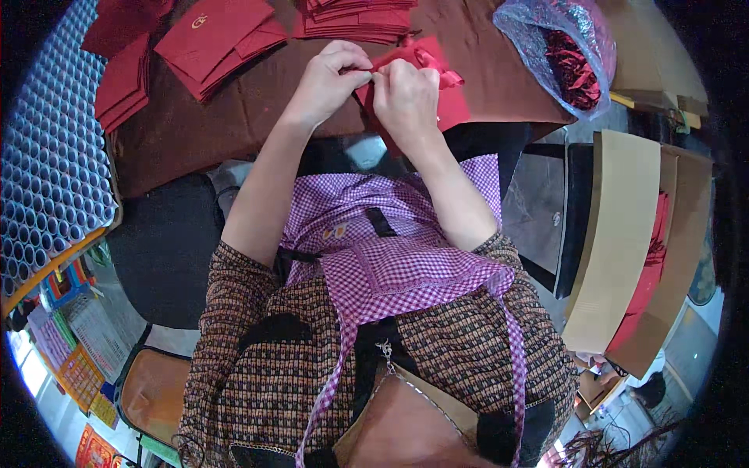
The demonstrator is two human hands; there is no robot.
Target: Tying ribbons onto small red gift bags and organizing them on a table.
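Note:
My left hand [331, 78] and my right hand [406, 93] meet over a red paper envelope [452, 105] lying on the brown table [195, 132]. Both pinch a thin red ribbon [433, 62] tied in a bow at the envelope's top. The fingertips touch each other at the ribbon's left end. Part of the envelope is hidden under my right hand.
Stacks of red envelopes [214, 39] lie at the table's far left and a further stack [355, 19] at the far middle. A clear plastic bag of red ribbons [566, 51] sits at the far right. Cardboard boxes [624, 234] stand on my right. A tray of blue-white tubes [47, 164] is on my left.

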